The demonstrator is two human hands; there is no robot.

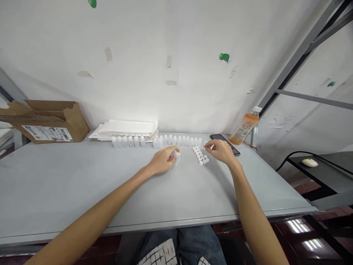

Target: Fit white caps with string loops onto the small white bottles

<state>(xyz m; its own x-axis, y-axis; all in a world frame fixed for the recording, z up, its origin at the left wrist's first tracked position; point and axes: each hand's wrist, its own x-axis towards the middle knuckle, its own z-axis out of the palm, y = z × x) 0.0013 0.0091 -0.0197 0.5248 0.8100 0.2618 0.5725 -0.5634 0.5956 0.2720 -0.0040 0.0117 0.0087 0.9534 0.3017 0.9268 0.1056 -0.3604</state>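
My left hand [163,159] is closed around a small translucent dropper bottle [174,154], lying on its side with a thin white strip hanging from it. To the right, my right hand [220,150] pinches a small white cap [205,143], partly hidden by the fingertips. Just left of that hand, several white caps [200,156] lie in close rows on the table. Behind both hands stands a row of upright dropper bottles [179,140]. Farther left is a second row of bottles [128,142] with thin loops at their tops.
An opened cardboard box [55,123] sits at the back left, beside a stack of white sheets [125,129]. A phone [224,143] lies behind my right hand, near an orange drink bottle [245,126] leaning back. The grey table [165,198] meets the wall behind.
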